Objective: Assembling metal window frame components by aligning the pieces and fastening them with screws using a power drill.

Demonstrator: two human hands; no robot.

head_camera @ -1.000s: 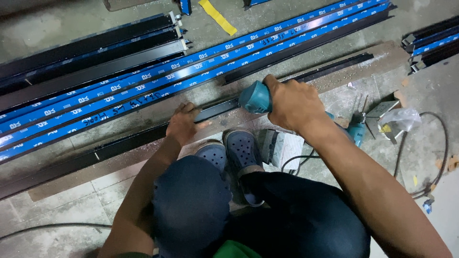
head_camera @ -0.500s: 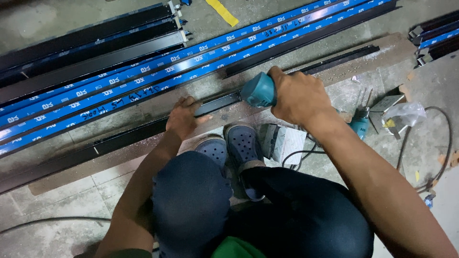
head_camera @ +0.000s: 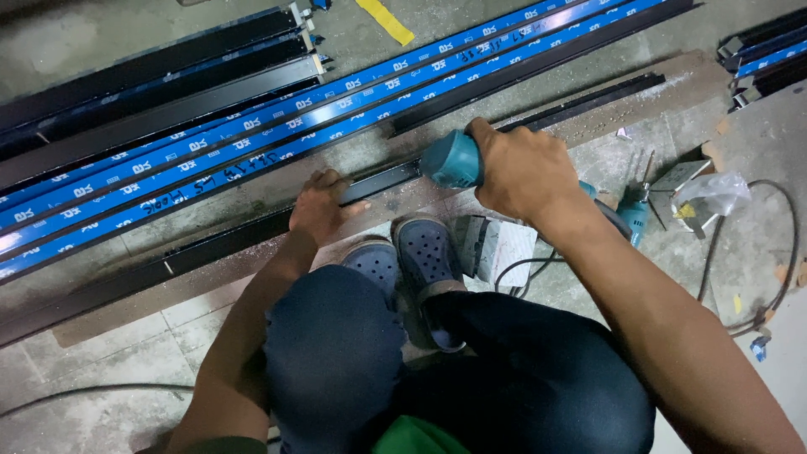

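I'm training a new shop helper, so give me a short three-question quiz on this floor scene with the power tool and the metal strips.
1. True or false: the right hand grips a teal power tool.
2. The left hand presses on: A) a blue-filmed strip B) the long black strip C) a shoe.
3. Fill in: the strip lies on a long wooden ____.

Key: 1 true. 2 B. 3 board.
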